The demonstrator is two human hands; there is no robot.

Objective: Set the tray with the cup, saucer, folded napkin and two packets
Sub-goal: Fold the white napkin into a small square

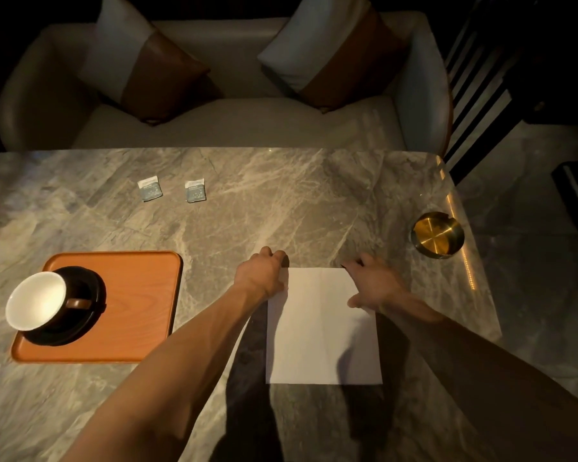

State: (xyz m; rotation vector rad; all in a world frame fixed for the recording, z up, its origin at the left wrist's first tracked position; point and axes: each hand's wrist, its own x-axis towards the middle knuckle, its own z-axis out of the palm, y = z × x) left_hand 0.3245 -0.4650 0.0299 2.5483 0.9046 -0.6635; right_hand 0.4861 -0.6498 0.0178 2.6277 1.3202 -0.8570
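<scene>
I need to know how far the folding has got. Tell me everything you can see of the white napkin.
The napkin is a plain white sheet, paper or thin cloth, lying flat on the marble table, right of the tray and apart from it. It looks roughly rectangular, with no crease visible. The left hand is on its far left corner, the right hand on its far right corner.

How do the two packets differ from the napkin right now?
The two packets are small, blue-grey and printed; the napkin is large and plain white. The packets lie untouched at the far side; the napkin's far corners are under the left hand and right hand. All are off the tray.
</scene>
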